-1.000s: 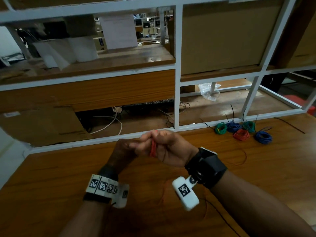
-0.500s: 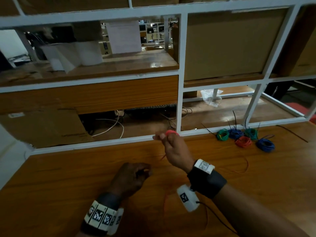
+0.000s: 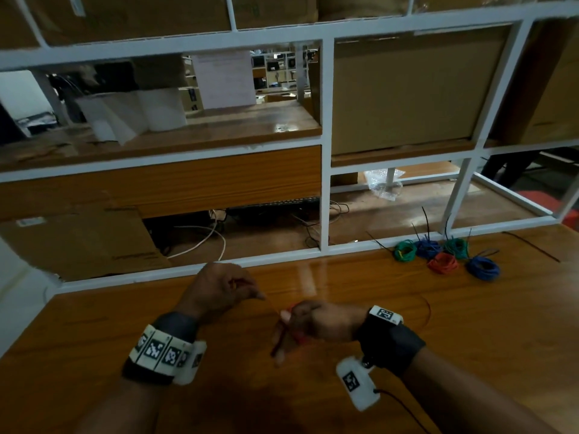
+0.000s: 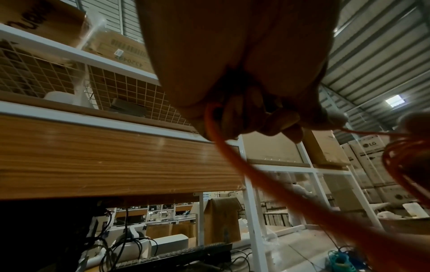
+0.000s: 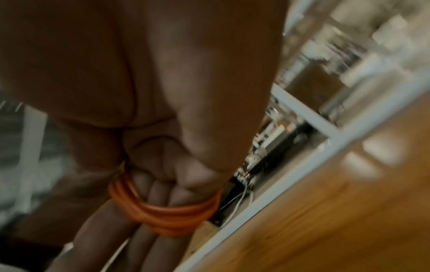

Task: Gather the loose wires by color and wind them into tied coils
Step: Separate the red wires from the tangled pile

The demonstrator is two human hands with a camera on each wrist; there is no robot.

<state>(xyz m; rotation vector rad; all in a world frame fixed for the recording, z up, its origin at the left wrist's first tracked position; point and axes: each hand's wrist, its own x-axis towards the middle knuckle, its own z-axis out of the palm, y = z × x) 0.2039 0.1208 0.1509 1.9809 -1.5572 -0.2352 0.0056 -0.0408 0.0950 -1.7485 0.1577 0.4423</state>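
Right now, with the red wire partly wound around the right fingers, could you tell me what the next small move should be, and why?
Probably one more turn: the left hand should carry its pinched strand around the right hand again. Several loops of red wire already circle those fingers, yet a slack length still trails across the table, so the coil looks unfinished and not ready for tying.

Pretty dim in here, glossy wooden tabletop (image 3: 344, 386) with a white metal shelving frame (image 3: 324, 145) along the back edge. Cardboard boxes (image 3: 407, 89) sit in the frame, cables (image 3: 200, 242) trail below it. Corrugated metal roof (image 4: 384, 46) overhead with one skylight (image 4: 394, 100).
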